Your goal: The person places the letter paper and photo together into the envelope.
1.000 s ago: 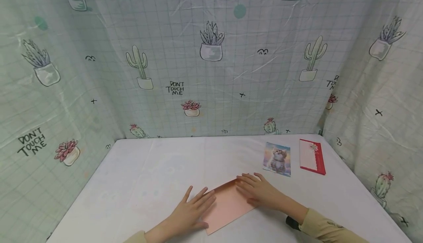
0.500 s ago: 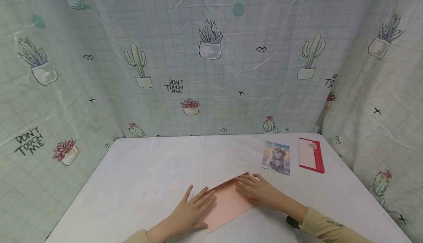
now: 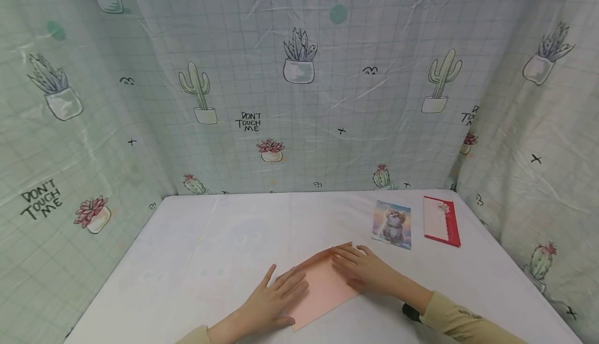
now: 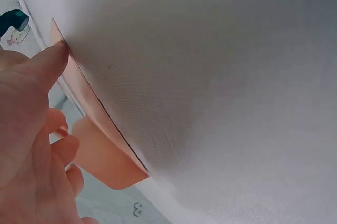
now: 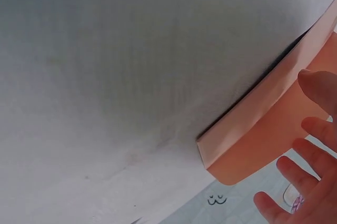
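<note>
A pink envelope (image 3: 323,292) lies slanted on the white table, with its flap (image 5: 274,134) along the far side standing up a little and bowed. My left hand (image 3: 273,300) rests over its left end, fingers mostly straight and spread. In the left wrist view the thumb (image 4: 50,60) touches the envelope near its close edge. At the right end my right hand (image 3: 367,271) lies over the envelope, its fingertips at the folded flap. Its fingers look loosely extended in the right wrist view, in front of the flap.
A kitten picture card (image 3: 392,224) lies at the back right. Beyond it sits a red-and-white card (image 3: 442,221) with a small flower. A dark object (image 3: 411,313) shows beside the right wrist. A cactus-print curtain (image 3: 299,126) hangs behind the table and along both sides.
The flap along the envelope's far side has lifted and bowed slightly. My left fingers have slid a little to the right. The right hand has shifted slightly left.
</note>
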Motion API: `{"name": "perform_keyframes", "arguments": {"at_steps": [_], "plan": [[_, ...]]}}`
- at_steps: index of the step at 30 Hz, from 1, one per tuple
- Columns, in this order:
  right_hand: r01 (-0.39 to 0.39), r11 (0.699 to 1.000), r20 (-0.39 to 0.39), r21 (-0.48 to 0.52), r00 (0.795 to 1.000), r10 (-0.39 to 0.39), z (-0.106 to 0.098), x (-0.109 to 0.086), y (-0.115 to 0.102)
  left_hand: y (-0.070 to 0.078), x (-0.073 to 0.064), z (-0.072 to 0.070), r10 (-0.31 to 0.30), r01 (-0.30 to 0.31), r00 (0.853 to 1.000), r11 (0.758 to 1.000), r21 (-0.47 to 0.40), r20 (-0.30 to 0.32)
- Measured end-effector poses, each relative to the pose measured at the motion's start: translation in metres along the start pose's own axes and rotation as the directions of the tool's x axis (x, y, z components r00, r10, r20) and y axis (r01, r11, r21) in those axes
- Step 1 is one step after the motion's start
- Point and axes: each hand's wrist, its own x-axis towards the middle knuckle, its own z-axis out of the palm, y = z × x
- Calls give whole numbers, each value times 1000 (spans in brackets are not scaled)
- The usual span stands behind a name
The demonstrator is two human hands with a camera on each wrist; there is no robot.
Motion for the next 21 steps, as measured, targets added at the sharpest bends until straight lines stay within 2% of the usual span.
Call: {"name": "perform_keyframes", "arguments": {"at_steps": [5, 9, 15, 21], "plan": [[1, 1000, 8, -4, 1000, -1, -2, 5, 0, 1, 1, -1, 3, -3, 1000, 1000, -1, 19], [-3, 999, 44, -35, 999, 5, -4, 11, 1, 1, 0, -1, -9, 9, 999, 1000, 3, 35], [-56, 998, 123, 5, 991, 55, -4, 16, 2, 1, -2, 0, -53, 53, 998, 999, 4, 40], [-86, 996, 156, 31, 985, 80, 0, 22, 4, 1, -3, -3, -109, 112, 991, 993, -25, 81]]}}
